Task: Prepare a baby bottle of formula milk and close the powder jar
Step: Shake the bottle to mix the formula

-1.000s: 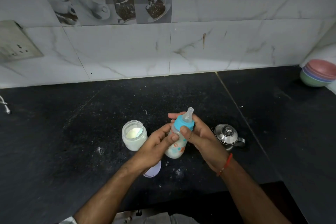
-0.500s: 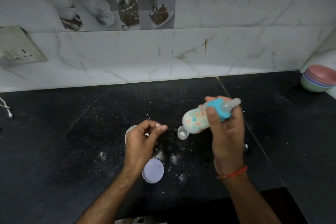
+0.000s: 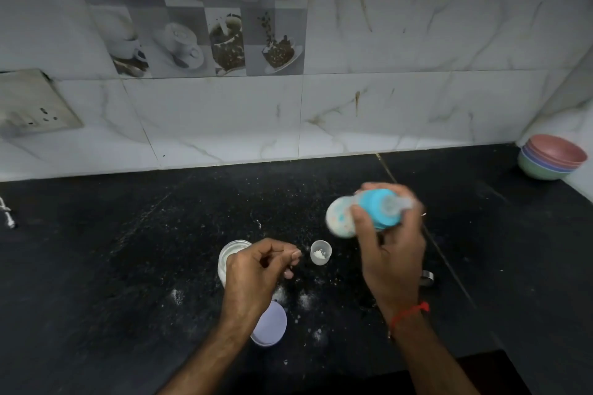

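My right hand [image 3: 393, 253] grips the baby bottle [image 3: 341, 218] by its blue collar, holding it on its side above the black counter [image 3: 128, 266]; the bottle is motion-blurred and milky inside. My left hand [image 3: 253, 276] hovers loosely curled with nothing in it, over the open glass powder jar [image 3: 229, 252], which it partly hides. The jar's pale lilac lid [image 3: 271, 325] lies flat on the counter below my left wrist. A small clear cap [image 3: 320, 252] with a bit of powder in it stands between my hands.
Spilled powder [image 3: 305, 300] dots the counter around the jar. A steel vessel [image 3: 427, 277] is mostly hidden behind my right hand. Stacked coloured bowls [image 3: 550, 159] sit at the far right corner. A wall socket [image 3: 35, 106] is on the left tiles.
My left hand let go of the bottle and dropped towards the jar. My right hand lifted the bottle, tipped it sideways and is moving it fast. The camera tilted up.
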The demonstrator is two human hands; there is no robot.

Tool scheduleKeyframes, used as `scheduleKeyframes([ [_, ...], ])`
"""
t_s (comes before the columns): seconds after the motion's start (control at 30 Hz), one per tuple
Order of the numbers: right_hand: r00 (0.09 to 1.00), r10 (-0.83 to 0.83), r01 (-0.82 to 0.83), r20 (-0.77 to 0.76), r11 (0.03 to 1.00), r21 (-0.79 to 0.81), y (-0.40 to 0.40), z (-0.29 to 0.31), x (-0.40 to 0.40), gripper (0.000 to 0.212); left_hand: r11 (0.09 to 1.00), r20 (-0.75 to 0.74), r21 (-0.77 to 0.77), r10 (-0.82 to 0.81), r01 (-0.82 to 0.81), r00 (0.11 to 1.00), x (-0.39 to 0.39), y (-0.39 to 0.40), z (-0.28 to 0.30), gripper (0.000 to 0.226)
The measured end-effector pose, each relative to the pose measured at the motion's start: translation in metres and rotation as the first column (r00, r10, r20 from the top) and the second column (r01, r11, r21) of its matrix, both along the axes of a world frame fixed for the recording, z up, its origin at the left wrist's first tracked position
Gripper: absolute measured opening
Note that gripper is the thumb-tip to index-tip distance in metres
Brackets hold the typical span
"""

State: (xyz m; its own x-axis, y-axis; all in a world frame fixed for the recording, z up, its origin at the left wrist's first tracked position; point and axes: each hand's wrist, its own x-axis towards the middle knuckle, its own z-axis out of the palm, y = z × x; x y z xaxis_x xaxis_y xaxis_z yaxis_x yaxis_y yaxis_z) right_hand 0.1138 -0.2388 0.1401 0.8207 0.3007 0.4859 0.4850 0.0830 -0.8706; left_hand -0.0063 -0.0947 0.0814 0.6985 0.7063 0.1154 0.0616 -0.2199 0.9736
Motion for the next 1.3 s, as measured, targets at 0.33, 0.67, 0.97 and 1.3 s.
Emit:
scheduleKeyframes([
  [0.33, 0.999, -0.024, 0.018, 0.037, 0.986, 0.164, -0.014, 0.018, 0.007, 0.032, 0.985, -0.061, 0.105, -0.129, 0.135, 0.990, 0.010, -0.009, -0.004, 0.011],
  [0.67, 0.999, -0.033, 0.023, 0.044, 0.977, 0.212, -0.024, 0.022, 0.018, 0.032, 0.990, -0.066, 0.124, -0.065, 0.072, 0.996, 0.015, -0.019, -0.008, 0.023],
  [0.97, 0.963, -0.028, -0.016, -0.267, 0.987, -0.160, -0.016, -0.019, 0.031, 0.044, 0.986, 0.057, 0.012, -0.167, 0.167, 0.984, 0.031, -0.029, -0.004, 0.024],
  [1.3, 0.826, 0.356, -0.404, -0.436, 0.914, -0.019, -0.022, 0.002, 0.034, 0.064, 0.785, 0.339, -0.447, -0.296, 0.429, 0.893, 0.041, -0.039, 0.008, 0.053],
])
